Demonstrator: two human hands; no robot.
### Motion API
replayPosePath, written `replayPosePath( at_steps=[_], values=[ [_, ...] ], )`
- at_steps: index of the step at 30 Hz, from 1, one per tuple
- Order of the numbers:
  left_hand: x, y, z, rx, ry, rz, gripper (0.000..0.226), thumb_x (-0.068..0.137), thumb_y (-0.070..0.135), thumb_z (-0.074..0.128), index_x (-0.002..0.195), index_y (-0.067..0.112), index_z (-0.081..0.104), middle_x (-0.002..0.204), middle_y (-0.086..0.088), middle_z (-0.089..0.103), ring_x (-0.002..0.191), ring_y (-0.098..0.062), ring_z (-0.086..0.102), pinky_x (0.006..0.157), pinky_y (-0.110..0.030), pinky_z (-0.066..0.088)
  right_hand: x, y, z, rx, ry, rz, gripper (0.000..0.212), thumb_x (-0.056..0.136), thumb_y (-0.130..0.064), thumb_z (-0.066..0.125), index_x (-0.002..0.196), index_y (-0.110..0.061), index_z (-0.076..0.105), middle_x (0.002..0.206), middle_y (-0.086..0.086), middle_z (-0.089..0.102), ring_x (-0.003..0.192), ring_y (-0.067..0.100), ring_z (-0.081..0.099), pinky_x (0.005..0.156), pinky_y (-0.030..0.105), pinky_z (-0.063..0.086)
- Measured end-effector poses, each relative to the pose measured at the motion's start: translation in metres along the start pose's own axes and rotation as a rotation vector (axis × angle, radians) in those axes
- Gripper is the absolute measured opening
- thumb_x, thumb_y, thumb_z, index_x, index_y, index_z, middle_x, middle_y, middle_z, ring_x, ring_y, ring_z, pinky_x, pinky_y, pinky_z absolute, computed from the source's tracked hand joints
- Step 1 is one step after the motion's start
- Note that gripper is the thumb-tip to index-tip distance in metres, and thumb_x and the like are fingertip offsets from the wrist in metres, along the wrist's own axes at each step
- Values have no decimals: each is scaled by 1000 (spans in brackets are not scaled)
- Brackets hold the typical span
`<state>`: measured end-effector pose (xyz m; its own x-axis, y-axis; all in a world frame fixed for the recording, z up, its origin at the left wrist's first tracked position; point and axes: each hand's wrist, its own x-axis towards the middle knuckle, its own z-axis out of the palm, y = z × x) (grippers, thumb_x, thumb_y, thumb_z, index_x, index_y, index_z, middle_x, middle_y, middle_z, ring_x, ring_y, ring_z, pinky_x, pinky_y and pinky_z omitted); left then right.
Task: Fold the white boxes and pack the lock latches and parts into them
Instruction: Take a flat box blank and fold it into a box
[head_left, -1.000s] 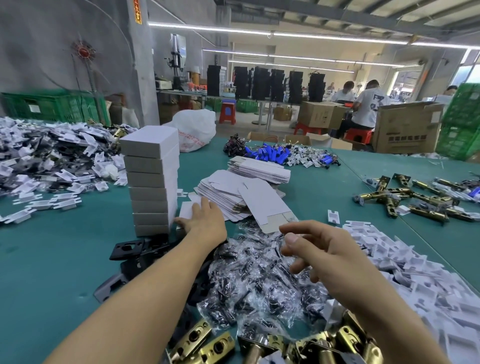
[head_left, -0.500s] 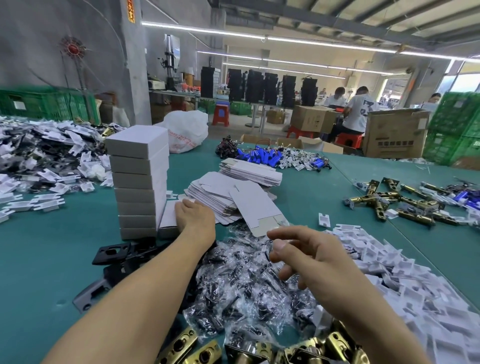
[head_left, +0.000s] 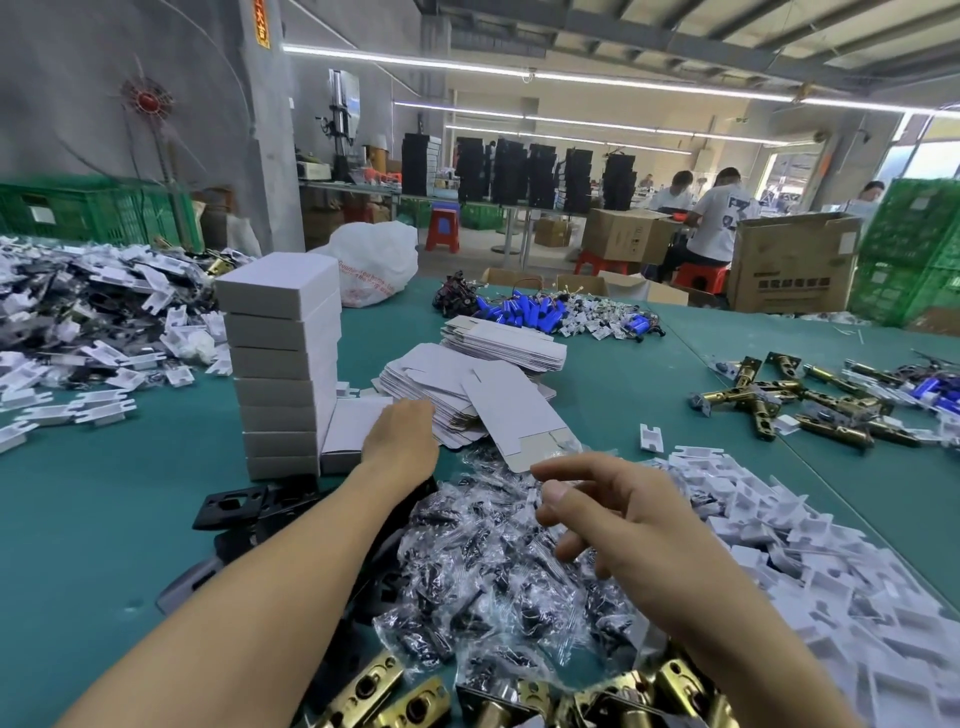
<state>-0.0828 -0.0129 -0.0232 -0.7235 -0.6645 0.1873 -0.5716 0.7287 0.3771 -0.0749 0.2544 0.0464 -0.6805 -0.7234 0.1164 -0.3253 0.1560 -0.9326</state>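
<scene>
Teal table (head_left: 93, 530): cloth-covered, with heaps of parts on every side.
Stack of boxes (head_left: 280, 364): folded white boxes piled straight up, left of centre.
Single box (head_left: 349, 431): folded, lying flat on the table and touching the foot of the stack on its right.
Left hand (head_left: 400, 441): stretched forward and resting on the right end of the single box. Its fingers are hidden behind the back of the hand, so I cannot tell whether it grips.
Right hand (head_left: 623, 514): hangs above the bags with fingers loosely bent, thumb and forefinger apart, holding nothing.
Flat blanks (head_left: 447, 389): unfolded white card in piles just beyond the left hand, with one blank slanted on top.
Bagged parts (head_left: 493, 561): clear bags of dark pieces heaped between the forearms.
Brass latches (head_left: 395, 696): at the near edge, below the bags.
White plastic pieces (head_left: 779, 545): heaped to the right of the right hand.
Black plates (head_left: 239, 506): in front of the stack, beside the left forearm.
</scene>
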Motion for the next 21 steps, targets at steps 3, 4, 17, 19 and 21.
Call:
replayPosePath(
  at_steps=[3, 4, 17, 19, 21],
  values=[
    [-12, 36, -2, -97, 86, -18, 35, 104, 30, 35, 134, 15, 46, 118, -11, 64, 95, -30, 57, 74, -40, 43, 1, 0, 2, -20, 4, -7, 12, 92, -33, 61, 100, -38, 68, 84, -11, 73, 66, 6, 70, 52, 9, 44],
    [-15, 48, 0, -124, 56, -53, 44, 103, 44, 33, 136, 16, 39, 118, -11, 63, 95, -32, 57, 76, -40, 42, 1, 0, 2, -22, 5, -8, 12, 92, -32, 61, 99, -38, 69, 84, -11, 73, 65, 6, 69, 52, 9, 44],
    [-39, 89, -2, -734, 88, -92, 62, 88, 19, 61, 141, 35, 34, 89, 5, 64, 94, -21, 60, 85, -42, 52, 7, 9, -6, -129, 166, 28, 16, 90, -39, 62, 106, -40, 66, 101, -10, 67, 89, 6, 65, 77, 27, 51],
    [-45, 97, -16, -821, 30, -51, 54, 85, 21, 65, 133, 30, 43, 89, 7, 62, 86, -12, 60, 75, -34, 50, 8, 11, -10, -255, 219, 58, 35, 91, -41, 60, 126, -40, 55, 120, -6, 58, 109, 12, 58, 97, 41, 48],
    [-53, 104, -31, -906, -29, -2, 38, 82, 19, 67, 118, 23, 55, 84, 7, 63, 72, -4, 60, 60, -25, 46, 7, 10, -12, -346, 256, 62, 48, 93, -40, 59, 139, -37, 45, 138, -2, 46, 127, 17, 46, 109, 43, 38]
  ],
)
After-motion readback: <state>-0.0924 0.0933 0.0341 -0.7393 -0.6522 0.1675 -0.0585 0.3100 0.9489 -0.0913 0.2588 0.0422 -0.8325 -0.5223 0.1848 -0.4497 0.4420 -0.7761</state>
